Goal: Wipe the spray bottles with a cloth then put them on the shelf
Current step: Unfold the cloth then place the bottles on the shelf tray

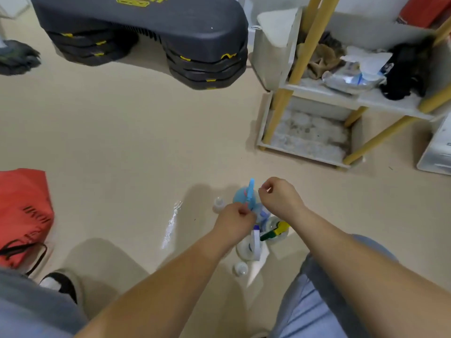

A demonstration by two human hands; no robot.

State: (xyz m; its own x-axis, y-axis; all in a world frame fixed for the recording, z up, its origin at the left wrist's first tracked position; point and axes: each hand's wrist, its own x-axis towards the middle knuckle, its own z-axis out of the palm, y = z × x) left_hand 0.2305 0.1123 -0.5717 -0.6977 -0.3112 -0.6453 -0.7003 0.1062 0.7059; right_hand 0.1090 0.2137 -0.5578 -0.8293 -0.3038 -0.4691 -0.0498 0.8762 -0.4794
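Several spray bottles stand in a cluster on the beige floor in the head view. A blue bottle with a light-blue trigger head (pixel 245 195) is at the far side. Nearer me are a clear bottle with a white head (pixel 253 243) and one with a yellow-green head (pixel 277 231). Two small clear bottles stand apart, one (pixel 218 203) at the left and one (pixel 241 269) nearest me. My left hand (pixel 235 222) is closed at the blue bottle's trigger; whether it grips it is unclear. My right hand (pixel 278 195) is a fist just right of that bottle. No cloth shows in either hand.
A white shelf unit with yellow posts (pixel 314 98) stands at the upper right, holding cloths and bags. A black step platform (pixel 146 32) sits at the top. A red bag (pixel 22 211) lies at the left, my shoe (pixel 59 284) below it. A wet streak (pixel 170 225) marks the floor.
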